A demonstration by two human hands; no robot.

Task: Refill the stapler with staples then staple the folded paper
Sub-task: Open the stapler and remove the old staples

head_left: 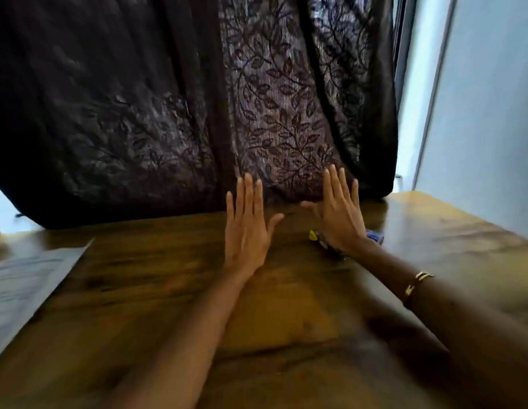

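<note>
While both flat, empty hands, left hand (246,231) and right hand (339,218), hovered splayed over the brown wooden table (286,320), I judged reaching first for the half-hidden yellow-and-blue object (313,235), perhaps the stapler, under my right palm at one o'clock, the grey paper sheet (26,287) lying at nine.

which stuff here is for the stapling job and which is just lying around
For the job:
- paper at the table's left edge
- small yellow and blue things, mostly hidden behind the right hand, possibly the stapler or staples
- left hand, open and empty

Just there:
- dark leaf-patterned curtain
- wooden table
- gold bracelet
</note>
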